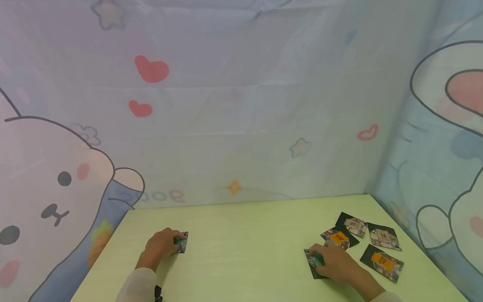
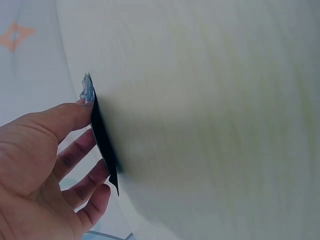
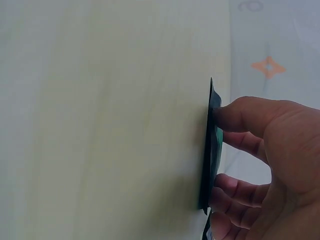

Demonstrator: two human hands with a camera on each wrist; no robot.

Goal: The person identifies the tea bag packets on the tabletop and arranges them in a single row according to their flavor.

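Observation:
On the left side of the table, my left hand (image 1: 161, 248) grips a small flat dark packet (image 1: 183, 242) with a green label and a patterned print. The left wrist view shows this packet edge-on, thumb near its crimped silvery end and fingertips along its far side, close over the table. Farther right, my right hand (image 1: 337, 264) grips another dark packet (image 1: 312, 264) with a green label, partly hidden by the fingers. In the right wrist view, the thumb lies near one end of that packet (image 3: 214, 150) and the fingertips near the other.
Several more dark packets lie on the pale yellow-green table (image 1: 241, 251) around my right hand. Two have orange labels, one packet (image 1: 341, 239) beyond the hand and another packet (image 1: 383, 262) to its right. Two have beige labels, a far packet (image 1: 354, 225) and a packet (image 1: 384, 236) beside it. A printed cloth backdrop (image 1: 226, 105) borders the table.

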